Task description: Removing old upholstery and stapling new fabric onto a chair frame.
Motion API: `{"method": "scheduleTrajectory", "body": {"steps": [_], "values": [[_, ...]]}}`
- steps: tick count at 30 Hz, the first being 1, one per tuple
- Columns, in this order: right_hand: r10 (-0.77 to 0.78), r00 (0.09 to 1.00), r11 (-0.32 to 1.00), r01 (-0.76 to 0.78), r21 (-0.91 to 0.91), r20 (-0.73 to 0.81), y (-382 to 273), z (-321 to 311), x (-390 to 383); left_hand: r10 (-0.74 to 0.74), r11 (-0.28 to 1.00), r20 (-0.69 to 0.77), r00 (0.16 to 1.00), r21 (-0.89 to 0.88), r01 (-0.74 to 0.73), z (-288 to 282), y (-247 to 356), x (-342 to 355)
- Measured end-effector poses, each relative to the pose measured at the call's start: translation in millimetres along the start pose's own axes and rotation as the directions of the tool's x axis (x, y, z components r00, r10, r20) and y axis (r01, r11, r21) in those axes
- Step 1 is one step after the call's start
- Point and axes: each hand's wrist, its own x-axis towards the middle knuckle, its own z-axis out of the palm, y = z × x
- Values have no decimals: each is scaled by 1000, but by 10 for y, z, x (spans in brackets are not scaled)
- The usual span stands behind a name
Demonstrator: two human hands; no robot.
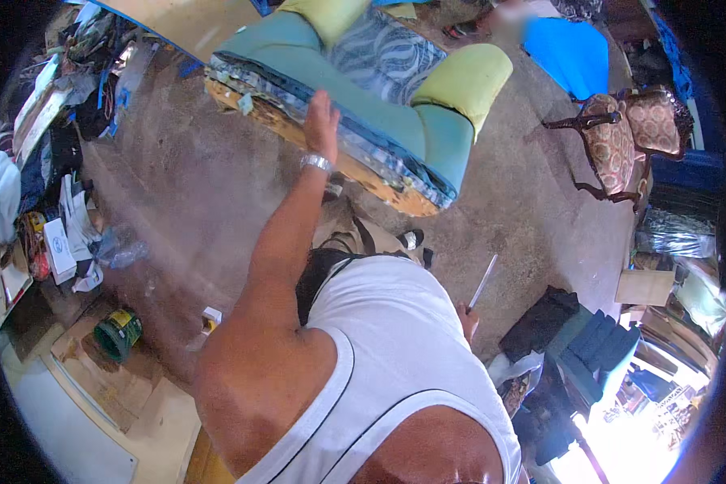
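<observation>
My left hand (321, 129), with a metal watch at the wrist, lies with fingers stretched out against the long edge of an upholstered seat piece (363, 97) at the top centre. The piece has teal padding, two yellow padded ends (460, 81), and a wooden base (379, 181) edged with layered, mottled material. A grey patterned fabric panel (379, 48) shows between the yellow ends. Low at my right side, my right hand (468, 321) grips a thin, pale straight strip (484, 278) that points upward and away; part of the hand is hidden by my body.
Two ornate patterned chairs (609, 145) stand at the right, near a blue panel (573, 56) and another person's leg (476, 24). Scrap piles (60, 105) line the left, with a green spool (117, 335) lower down. Dark cushions (577, 355) lie at the lower right on the concrete floor (177, 185).
</observation>
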Motion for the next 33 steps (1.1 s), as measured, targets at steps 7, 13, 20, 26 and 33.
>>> {"method": "scheduleTrajectory", "body": {"steps": [7,13,20,26,33], "values": [[45,999,998,-44,54,-7,1085,-703,631,69,998,-48,996,3,-69,733,-837,-795],[-99,987,994,105,37,-130,2145,-1277,1351,41,999,-11,999,17,-40,1323,-1465,-1503],[79,997,973,-75,220,-9,1765,-1589,1813,46,984,39,998,169,-52,1981,-2237,-2208],[-83,992,968,103,229,-92,1138,-1764,2162,-2,644,653,757,580,-499,2058,-2331,-2505],[46,994,996,-52,65,95,1937,-1655,2868,-580,688,656,483,712,-141,3308,-2119,-2090]]}}
